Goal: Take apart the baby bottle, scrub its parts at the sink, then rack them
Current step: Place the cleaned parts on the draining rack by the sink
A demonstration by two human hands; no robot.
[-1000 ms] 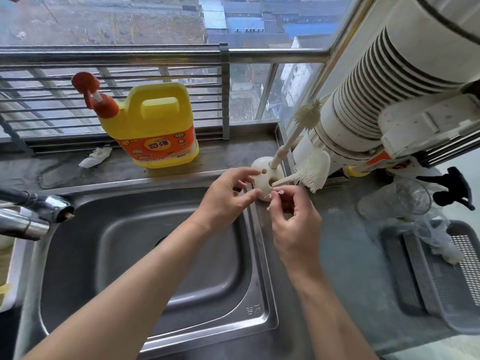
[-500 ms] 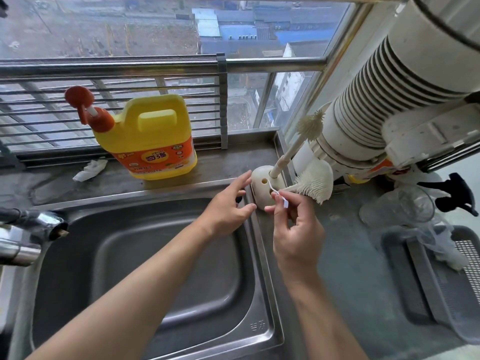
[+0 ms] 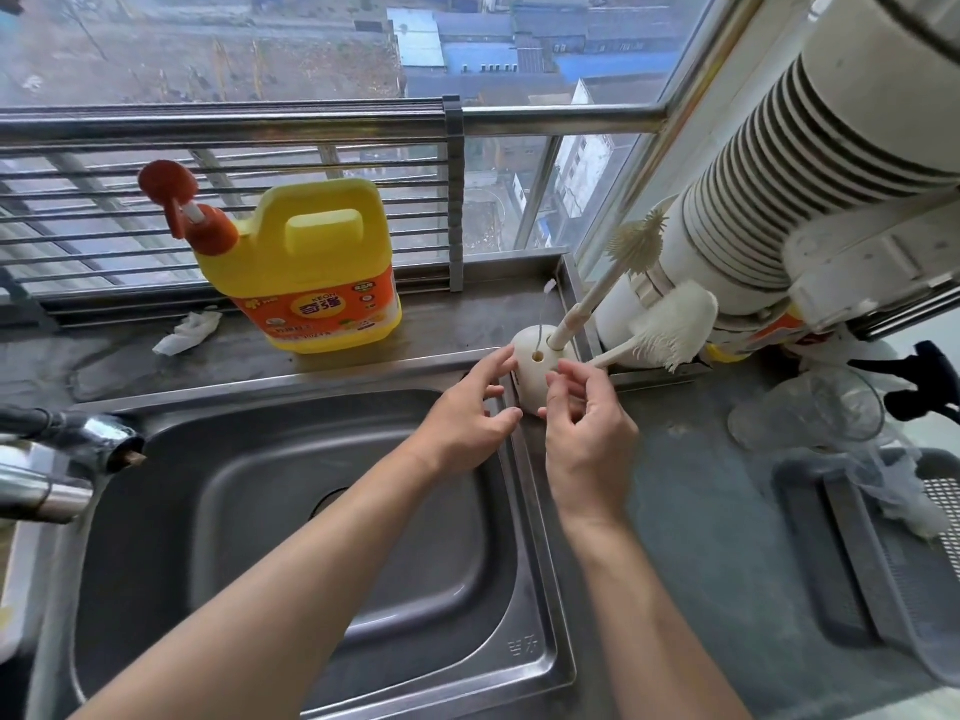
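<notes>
Two hands are hovering at the far right corner of the steel sink (image 3: 543,589), close to a cream egg-shaped brush holder (image 3: 527,379) that is standing on the bench (image 3: 701,522) just beside the sink rim. The left hand (image 3: 462,423) is hanging over the sink edge with its fingers spread and relaxed, and it is holding nothing; its fingertips are almost reaching the holder. The right hand (image 3: 587,433) is in front of the holder with loosely bent fingers. It seems to be holding nothing, but whether its fingertips are touching the holder I cannot tell.

Three brushes are staying with the holder. A thin straw brush (image 3: 541,322) is standing upright in one hole, a long-handled bottle brush (image 3: 597,293) is leaning to the right out of another hole, and a second brush with soft white bristles (image 3: 675,335) is lying almost flat to the right.

A clear bottle (image 3: 810,413) is lying on its side on the bench, well apart from both hands, near a gray drying rack (image 3: 852,553) at the right edge. Something translucent is lying in the rack, but I cannot tell what it is.

Behind the sink, a yellow detergent jug (image 3: 306,267) with an orange pump is standing on the window ledge, and a crumpled tissue (image 3: 187,332) is lying left of it. A chrome faucet (image 3: 62,459) is reaching in from the left.
</notes>
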